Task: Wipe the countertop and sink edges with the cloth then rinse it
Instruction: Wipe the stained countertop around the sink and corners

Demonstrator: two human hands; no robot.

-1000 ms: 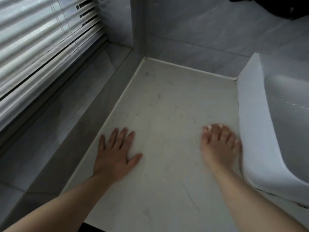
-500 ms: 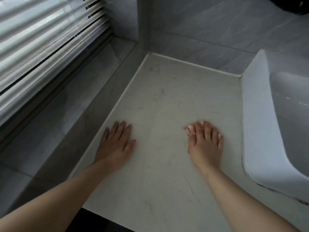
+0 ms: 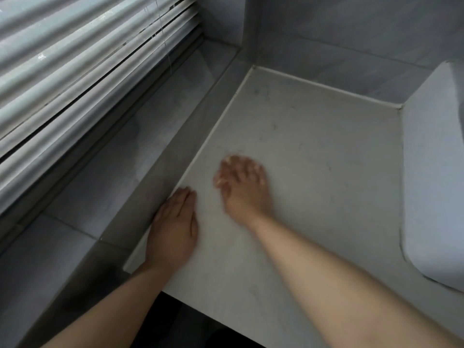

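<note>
White stone with faint grey veins makes the flat off-white countertop [image 3: 313, 172], and on it lie both hands of the person, very near to each other at the left side. The left hand [image 3: 174, 229] lies flat at the left border, fingers straight and together, holding nothing. The right hand [image 3: 242, 189] is blurred, fingers spread and a little bent over the surface; I cannot tell if it has hold of something. The cloth I do not see anywhere; possibly it is thin and hidden under this palm, but the blur does not let me decide. From here some things could go wrong, I think: the right hand may bump the left hand because they are just beside each other; a thin cloth could slip out from under the palm; dirt may be pushed into the seam along the grey tiled window ledge [image 3: 120, 172] and stay there; the far corner and the strip beside the sink may be missed. The only container is the white rounded ceramic sink [image 3: 434, 172] at the right, well apart from both hands; only its outer wall shows, so its contents are unknown.
</note>
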